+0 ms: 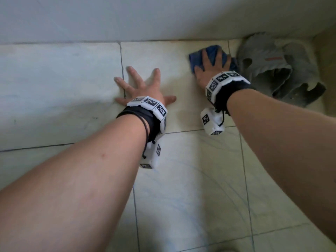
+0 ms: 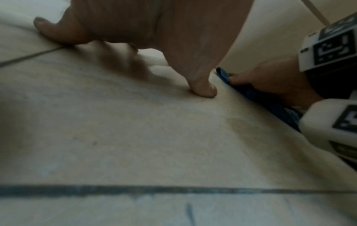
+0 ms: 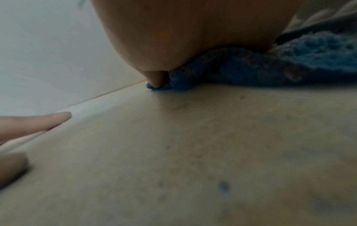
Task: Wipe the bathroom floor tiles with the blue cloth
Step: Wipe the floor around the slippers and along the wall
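Blue cloth [image 1: 198,57] under splayed right hand [image 1: 211,67], left hand [image 1: 143,89] flat on tiles [image 1: 190,179]

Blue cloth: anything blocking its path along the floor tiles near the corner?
Yes. A crumpled grey cloth lies in the corner, directly right of the blue cloth that the right hand presses flat. The wall is just beyond it. To the left, the left hand rests on the floor tiles.
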Available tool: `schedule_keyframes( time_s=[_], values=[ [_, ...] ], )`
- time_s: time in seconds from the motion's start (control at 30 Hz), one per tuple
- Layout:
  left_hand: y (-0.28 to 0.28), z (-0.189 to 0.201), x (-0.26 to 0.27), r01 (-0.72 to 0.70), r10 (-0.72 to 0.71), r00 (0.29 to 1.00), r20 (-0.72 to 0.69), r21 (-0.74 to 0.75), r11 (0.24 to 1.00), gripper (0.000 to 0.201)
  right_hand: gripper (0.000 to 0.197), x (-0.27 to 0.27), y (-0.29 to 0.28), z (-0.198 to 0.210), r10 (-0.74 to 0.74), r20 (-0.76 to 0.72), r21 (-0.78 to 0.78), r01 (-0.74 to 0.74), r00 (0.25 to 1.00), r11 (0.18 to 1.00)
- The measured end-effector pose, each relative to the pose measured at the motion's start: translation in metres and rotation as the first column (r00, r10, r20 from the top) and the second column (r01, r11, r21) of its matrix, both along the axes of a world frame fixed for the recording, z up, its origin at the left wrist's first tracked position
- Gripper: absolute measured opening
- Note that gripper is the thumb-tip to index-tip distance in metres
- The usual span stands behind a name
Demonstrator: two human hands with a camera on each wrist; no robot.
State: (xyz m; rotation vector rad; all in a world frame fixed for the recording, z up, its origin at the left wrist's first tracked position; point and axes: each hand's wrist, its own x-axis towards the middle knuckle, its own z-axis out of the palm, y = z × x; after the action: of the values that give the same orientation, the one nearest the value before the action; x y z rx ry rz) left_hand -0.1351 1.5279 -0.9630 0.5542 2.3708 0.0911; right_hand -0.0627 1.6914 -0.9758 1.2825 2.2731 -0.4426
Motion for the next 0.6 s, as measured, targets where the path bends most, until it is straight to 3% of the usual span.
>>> schedule_keyframes(
  time_s=[0.37, 0.6],
  values=[
    [-0.003, -0.002, -0.004, 0.082, -0.083, 0.996, -0.03, -0.05, 0.995, 0.093, 0.061, 0.06, -0.086, -0.003, 0.013, -0.078, -0.024, -0.015, 0.997, 1.0],
    [-0.028, 0.0, -0.003, 0.186, -0.189, 0.979, -0.076, -0.045, 0.981, 0.079, 0.062, 0.097, -0.141, -0.002, 0.032, -0.073, -0.044, -0.035, 0.997, 0.998]
  ],
)
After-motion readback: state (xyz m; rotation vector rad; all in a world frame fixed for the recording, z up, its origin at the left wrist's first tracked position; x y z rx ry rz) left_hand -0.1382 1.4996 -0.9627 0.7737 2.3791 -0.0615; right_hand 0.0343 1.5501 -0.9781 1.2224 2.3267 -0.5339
